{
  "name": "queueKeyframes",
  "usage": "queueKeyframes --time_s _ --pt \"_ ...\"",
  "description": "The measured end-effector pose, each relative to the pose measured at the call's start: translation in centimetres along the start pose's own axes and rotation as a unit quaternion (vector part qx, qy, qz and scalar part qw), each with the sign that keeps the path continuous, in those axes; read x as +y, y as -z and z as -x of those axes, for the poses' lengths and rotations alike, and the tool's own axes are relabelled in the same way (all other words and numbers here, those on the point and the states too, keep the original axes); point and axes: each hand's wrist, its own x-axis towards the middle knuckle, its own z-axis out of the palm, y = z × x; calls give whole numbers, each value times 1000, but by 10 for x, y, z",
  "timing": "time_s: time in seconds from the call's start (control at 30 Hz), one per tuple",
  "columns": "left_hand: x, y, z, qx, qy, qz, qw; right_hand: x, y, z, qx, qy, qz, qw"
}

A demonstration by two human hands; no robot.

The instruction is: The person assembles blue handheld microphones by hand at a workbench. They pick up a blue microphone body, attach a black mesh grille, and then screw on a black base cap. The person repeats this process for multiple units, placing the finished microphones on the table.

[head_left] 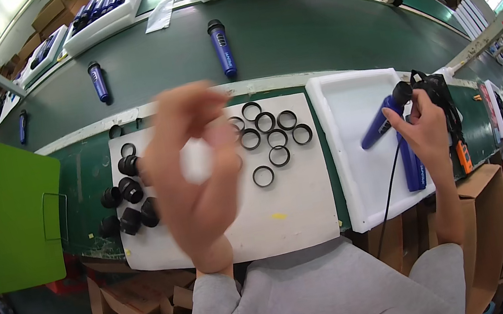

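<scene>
My right hand [425, 128] grips a blue torch-shaped device [377, 128] near its black end, holding it tilted over a white foam tray [327, 144]. A second blue device [410, 164] stands lower in that tray, partly hidden behind my wrist. My left hand [193, 167] is raised above the white work sheet [296, 223]. Motion blurs its curled fingers, and whether anything is between them does not show. Several black rings [263, 176] lie on the sheet to the right of that hand. Several black caps [131, 190] cluster at the sheet's left edge.
Beyond the work table runs a dark green belt [155, 60] carrying blue devices [222, 49]. Foam trays of devices [104, 12] stand on the far side. A bright green panel [0, 205] is at left. Cardboard boxes [483, 211] sit below the table. A black cable [391, 183] crosses the tray.
</scene>
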Motion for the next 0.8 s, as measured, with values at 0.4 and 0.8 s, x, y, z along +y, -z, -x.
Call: queueKeyframes --time_s 0.4,0.8 --pt "-47 -69 -23 -107 115 49 986 -127 8 -43 -213 175 -215 937" --pt "-39 -45 -26 -78 125 -49 988 -116 -169 65 -338 344 -10 876"
